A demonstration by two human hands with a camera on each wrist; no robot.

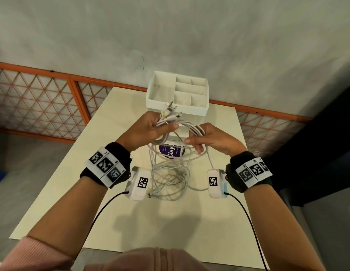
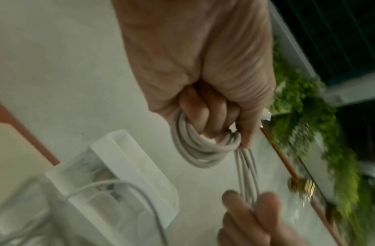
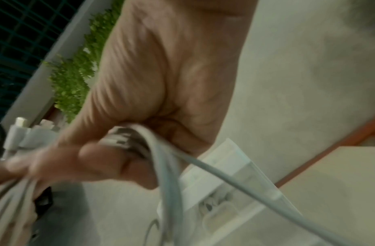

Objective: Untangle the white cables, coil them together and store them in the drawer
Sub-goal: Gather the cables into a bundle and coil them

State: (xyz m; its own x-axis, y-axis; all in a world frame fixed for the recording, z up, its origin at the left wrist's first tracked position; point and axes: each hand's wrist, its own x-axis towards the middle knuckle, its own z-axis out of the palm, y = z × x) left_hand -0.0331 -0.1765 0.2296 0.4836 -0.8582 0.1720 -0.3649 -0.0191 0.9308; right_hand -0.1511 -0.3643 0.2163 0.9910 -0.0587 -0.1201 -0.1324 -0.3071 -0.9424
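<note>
Several white cables (image 1: 170, 180) lie in a loose heap on the cream table (image 1: 170, 227), and strands rise from it to both hands. My left hand (image 1: 150, 128) grips a bundle whose plug ends (image 1: 171, 112) stick out past the fingers. In the left wrist view cable turns (image 2: 201, 153) wrap round its curled fingers (image 2: 207, 116). My right hand (image 1: 206, 139) holds a loop of the same cables (image 3: 161, 166) a little to the right. The white organiser (image 1: 189, 110) stands just behind the hands. Whether its drawer is open is hidden.
A purple-labelled item (image 1: 171, 151) lies under the hands in front of the organiser. The table ends close behind the organiser at an orange lattice railing (image 1: 53, 98). Black leads trail from both wrist cameras across the near tabletop.
</note>
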